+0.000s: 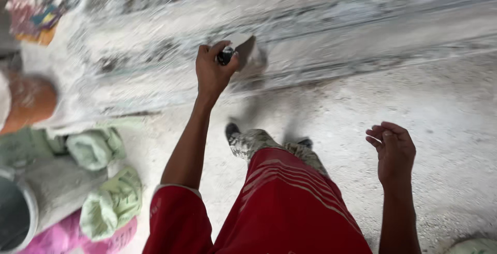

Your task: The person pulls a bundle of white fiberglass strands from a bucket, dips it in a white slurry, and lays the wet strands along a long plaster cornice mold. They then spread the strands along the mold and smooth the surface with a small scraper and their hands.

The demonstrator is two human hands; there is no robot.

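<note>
My left hand [213,68] is raised in front of me and closed around the dark handle of a trowel [247,53], whose grey blade points right and away. The picture is blurred from motion. My right hand [392,150] hangs at my right side, fingers loosely curled and apart, holding nothing. Below me I see my red shirt [279,207] and my spattered trousers and dark shoes [233,129] on the dusty concrete floor [362,93].
Green sacks [111,199] and a pink sack [77,236] lie at the lower left beside a grey bucket [15,212]. An orange-brown pot [28,101] sits at the left. Colourful cloth [36,16] is at the top left.
</note>
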